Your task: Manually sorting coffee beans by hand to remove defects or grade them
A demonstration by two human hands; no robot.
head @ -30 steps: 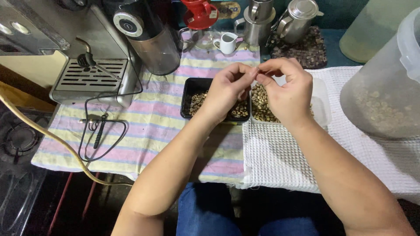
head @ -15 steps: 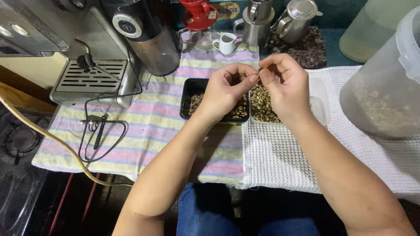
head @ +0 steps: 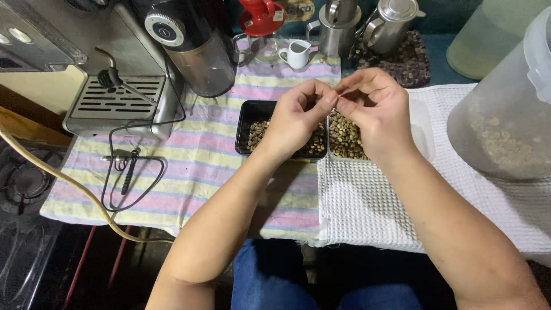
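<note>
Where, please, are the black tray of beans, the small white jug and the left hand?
Black tray [head: 248,123], head view, on its left rim.
Small white jug [head: 297,55], head view, on its body.
Left hand [head: 297,117], head view, on the back of the hand, above the tray.

L hand [head: 298,117] + R hand [head: 376,112], fingertips touching, above bean trays [head: 248,117].
</note>
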